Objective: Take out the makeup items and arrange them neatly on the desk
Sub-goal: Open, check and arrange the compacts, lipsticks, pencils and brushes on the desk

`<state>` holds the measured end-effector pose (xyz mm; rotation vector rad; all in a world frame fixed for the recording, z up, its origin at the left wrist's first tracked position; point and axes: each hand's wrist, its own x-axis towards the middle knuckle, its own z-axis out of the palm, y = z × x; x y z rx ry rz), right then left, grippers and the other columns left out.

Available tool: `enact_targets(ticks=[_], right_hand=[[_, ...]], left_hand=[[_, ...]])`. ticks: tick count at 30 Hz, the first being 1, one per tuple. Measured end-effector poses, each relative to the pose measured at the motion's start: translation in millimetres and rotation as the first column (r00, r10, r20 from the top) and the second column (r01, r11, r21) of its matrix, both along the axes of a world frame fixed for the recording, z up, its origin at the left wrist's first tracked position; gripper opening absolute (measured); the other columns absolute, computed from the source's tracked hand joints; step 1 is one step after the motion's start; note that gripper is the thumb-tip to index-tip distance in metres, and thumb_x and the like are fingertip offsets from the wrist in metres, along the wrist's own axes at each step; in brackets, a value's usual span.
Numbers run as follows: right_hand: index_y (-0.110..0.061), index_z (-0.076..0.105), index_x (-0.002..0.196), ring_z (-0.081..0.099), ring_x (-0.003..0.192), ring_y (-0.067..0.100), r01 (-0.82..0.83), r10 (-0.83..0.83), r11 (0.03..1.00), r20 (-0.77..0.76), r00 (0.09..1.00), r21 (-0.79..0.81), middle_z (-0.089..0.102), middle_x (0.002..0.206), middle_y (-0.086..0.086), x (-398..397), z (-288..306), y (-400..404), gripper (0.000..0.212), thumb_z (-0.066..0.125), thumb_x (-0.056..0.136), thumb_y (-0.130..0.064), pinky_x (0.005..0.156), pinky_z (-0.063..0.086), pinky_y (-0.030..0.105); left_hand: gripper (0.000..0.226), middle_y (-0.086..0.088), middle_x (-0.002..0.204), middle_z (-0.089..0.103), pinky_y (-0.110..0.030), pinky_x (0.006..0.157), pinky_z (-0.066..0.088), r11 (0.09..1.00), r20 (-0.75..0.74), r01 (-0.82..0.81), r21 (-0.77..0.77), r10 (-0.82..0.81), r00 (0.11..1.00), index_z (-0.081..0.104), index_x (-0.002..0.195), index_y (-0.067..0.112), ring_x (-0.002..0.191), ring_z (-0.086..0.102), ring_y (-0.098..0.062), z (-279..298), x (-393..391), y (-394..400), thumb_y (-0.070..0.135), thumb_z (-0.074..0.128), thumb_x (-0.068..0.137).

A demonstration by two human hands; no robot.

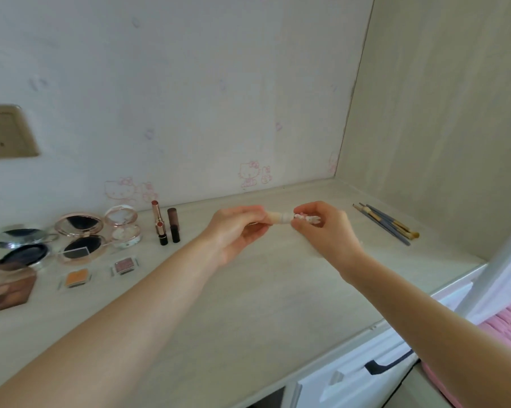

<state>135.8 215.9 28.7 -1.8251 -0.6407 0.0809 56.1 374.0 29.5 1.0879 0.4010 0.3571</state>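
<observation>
Above the middle of the pale desk (248,290), both my hands hold one small cream makeup tube (279,217). My left hand (236,231) grips its body. My right hand (324,228) pinches its white decorated end (307,218). At the left lie open compacts (80,237), a clear round case (123,228), two opened lipsticks (166,225), two small eyeshadow pans (98,273) and a brown palette (7,290). Several blue-handled brushes (386,223) lie at the right by the side wall.
The desk meets a wall with pink cartoon stickers (254,173) at the back and a side panel (439,113) on the right. A wall socket (7,131) sits at the left. A white drawer with a black handle (386,363) is below the front edge.
</observation>
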Motion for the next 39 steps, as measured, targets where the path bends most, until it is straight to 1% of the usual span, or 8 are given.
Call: enact_targets(ticks=[4,9,14,19,23,26,31,39], right_hand=[[-0.021,0.061,0.107,0.064,0.080,0.010,-0.073,0.073,0.997,-0.036,0.997,0.008,0.067,0.090,-0.002,-29,0,15,0.023,0.069,0.085,-0.021,0.068,0.049,0.022],[-0.020,0.058,0.109,0.066,0.086,0.013,-0.184,0.187,0.982,-0.135,0.973,0.035,0.069,0.096,0.000,-66,-4,36,0.027,0.070,0.084,-0.019,0.079,0.055,0.030],[-0.014,0.061,0.104,0.067,0.085,0.016,-0.301,0.311,0.950,-0.267,0.912,0.078,0.070,0.097,0.005,-104,-7,55,0.021,0.069,0.085,-0.012,0.078,0.057,0.030],[-0.010,0.063,0.104,0.069,0.086,0.018,-0.389,0.393,0.917,-0.364,0.845,0.087,0.069,0.102,0.013,-136,-10,72,0.020,0.067,0.085,-0.008,0.078,0.057,0.029],[-0.005,0.062,0.111,0.070,0.089,0.021,-0.424,0.418,0.902,-0.407,0.812,0.080,0.069,0.104,0.015,-153,-10,84,0.026,0.066,0.086,-0.005,0.078,0.058,0.029],[-0.007,0.063,0.108,0.069,0.088,0.021,-0.438,0.433,0.894,-0.438,0.788,0.095,0.069,0.103,0.013,-163,-8,90,0.025,0.069,0.084,-0.008,0.079,0.058,0.030],[-0.014,0.064,0.095,0.068,0.080,0.016,-0.373,0.351,0.928,-0.328,0.877,-0.005,0.065,0.093,0.004,-174,-10,101,0.029,0.081,0.074,-0.024,0.078,0.059,0.032],[-0.008,0.069,0.086,0.072,0.080,0.023,-0.373,0.340,0.928,-0.365,0.866,-0.021,0.072,0.078,0.009,-168,-12,108,0.023,0.083,0.070,-0.015,0.083,0.059,0.036]], left_hand=[[0.032,-0.018,0.096,0.069,-0.028,0.080,0.058,0.997,-0.018,-0.003,0.072,0.004,1.000,0.062,0.109,-0.007,0.087,0.070,-0.026,-13,-48,8,-0.005,0.070,0.079],[0.025,-0.016,0.091,0.070,-0.026,0.074,0.058,0.958,-0.073,-0.032,0.287,0.055,0.996,0.065,0.103,-0.002,0.082,0.071,-0.025,-23,-108,14,0.002,0.073,0.079],[0.020,-0.013,0.088,0.072,-0.024,0.067,0.057,0.865,-0.157,-0.046,0.500,0.143,0.977,0.067,0.097,0.003,0.074,0.072,-0.023,-28,-157,15,0.008,0.075,0.079],[0.013,-0.001,0.072,0.073,-0.032,0.072,0.057,0.739,-0.174,-0.087,0.668,0.269,0.947,0.069,0.084,0.016,0.071,0.070,-0.017,-41,-194,21,0.015,0.078,0.076],[0.014,0.013,0.075,0.071,-0.021,0.069,0.052,0.638,-0.134,-0.164,0.752,0.391,0.910,0.068,0.079,0.025,0.072,0.066,-0.003,-48,-213,23,0.024,0.080,0.073],[0.016,0.015,0.073,0.069,-0.015,0.065,0.049,0.581,-0.083,-0.227,0.782,0.458,0.885,0.067,0.079,0.026,0.071,0.064,-0.001,-52,-221,21,0.025,0.081,0.071],[0.019,0.016,0.074,0.067,-0.013,0.065,0.046,0.525,-0.018,-0.276,0.805,0.487,0.873,0.066,0.082,0.025,0.073,0.062,0.000,-59,-225,20,0.022,0.082,0.071],[0.013,0.017,0.071,0.069,-0.006,0.062,0.043,0.568,-0.021,-0.274,0.776,0.458,0.889,0.070,0.078,0.020,0.068,0.063,0.001,-58,-229,21,0.021,0.081,0.072]])
